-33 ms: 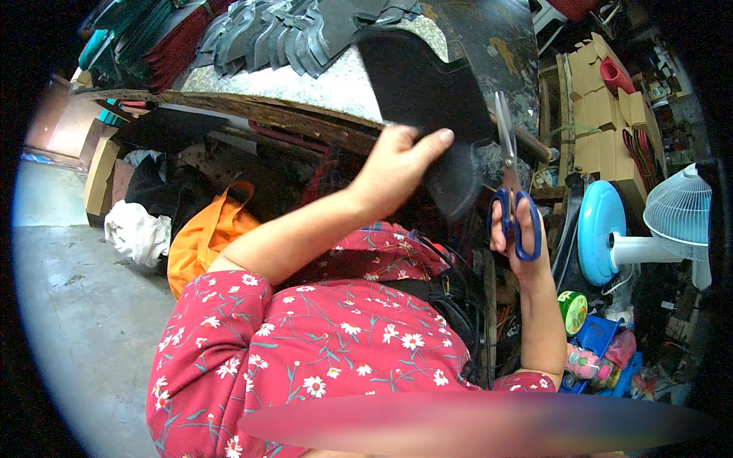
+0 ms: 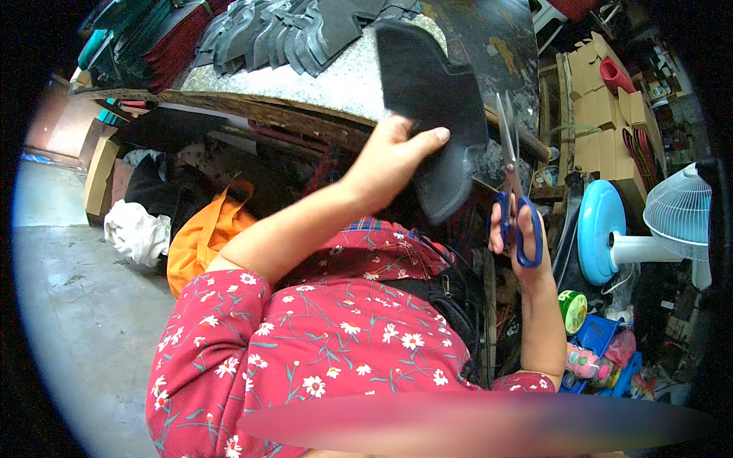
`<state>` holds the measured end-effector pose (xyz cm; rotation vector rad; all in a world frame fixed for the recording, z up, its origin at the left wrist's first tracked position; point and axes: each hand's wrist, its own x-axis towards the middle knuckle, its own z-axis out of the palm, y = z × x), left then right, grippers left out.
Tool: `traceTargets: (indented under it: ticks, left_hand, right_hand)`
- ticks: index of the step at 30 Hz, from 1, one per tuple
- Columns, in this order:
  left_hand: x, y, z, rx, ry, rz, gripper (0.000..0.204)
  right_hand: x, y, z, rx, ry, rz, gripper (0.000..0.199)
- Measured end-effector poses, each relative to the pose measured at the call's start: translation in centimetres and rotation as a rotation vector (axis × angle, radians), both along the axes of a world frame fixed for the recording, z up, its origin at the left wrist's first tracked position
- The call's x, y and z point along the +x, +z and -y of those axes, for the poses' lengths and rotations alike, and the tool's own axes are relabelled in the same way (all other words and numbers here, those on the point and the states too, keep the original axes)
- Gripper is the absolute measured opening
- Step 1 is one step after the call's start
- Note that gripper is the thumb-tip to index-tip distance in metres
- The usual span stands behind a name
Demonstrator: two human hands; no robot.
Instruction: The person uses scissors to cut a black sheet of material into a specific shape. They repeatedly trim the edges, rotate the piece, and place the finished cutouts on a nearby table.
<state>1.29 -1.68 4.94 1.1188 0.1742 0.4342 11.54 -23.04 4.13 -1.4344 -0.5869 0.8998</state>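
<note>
A person in a red flowered blouse [image 2: 305, 343] works at a speckled stone-topped workbench [image 2: 321, 80], seen from above. Far left of the bench, a cardboard box [image 2: 98, 179] stands on the concrete floor [image 2: 76, 305]; nearer the bench, below its front edge, lie a crumpled white cloth [image 2: 136, 231] and an orange bag [image 2: 202, 233]. On the bench's top, toward its rear, a row of dark grey cut pieces [image 2: 290, 34] lies overlapped like fallen dominoes.

The left hand [image 2: 389, 164] reaches up in front of the bench's edge and clamps a dark, curved sheet of rubbery material [image 2: 435, 107], thumb flat on its face and the other fingers behind it; the sheet stands nearly upright, its upper part rising over the benchtop, its lower tip hanging below the edge.

Just right of the sheet, the right hand [image 2: 519, 233] is threaded through the blue handles of a pair of scissors [image 2: 510, 164], closed around them. The blades point upward, close together, beside the sheet's right edge; whether they touch it cannot be told.

Right of the bench stand stacked cardboard boxes [image 2: 592, 99], and lower down a blue round lid [image 2: 599, 229] and a white fan [image 2: 676, 214], with a green tape roll [image 2: 573, 309] beneath.
</note>
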Motion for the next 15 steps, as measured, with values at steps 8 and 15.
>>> traceTargets:
  ticks: [8, 15]
  left_hand:
    - [-0.5, 1.0, -5.0, 0.327, -0.046, -0.334, 0.040]
    - [-1.1, 2.3, -6.3, 0.514, -0.112, -0.280, 0.039]
  right_hand:
    - [0.9, 2.0, 2.2, -0.129, 0.171, 0.188, 0.070]
    - [0.7, 2.5, 3.0, -0.172, 0.184, 0.140, 0.047]
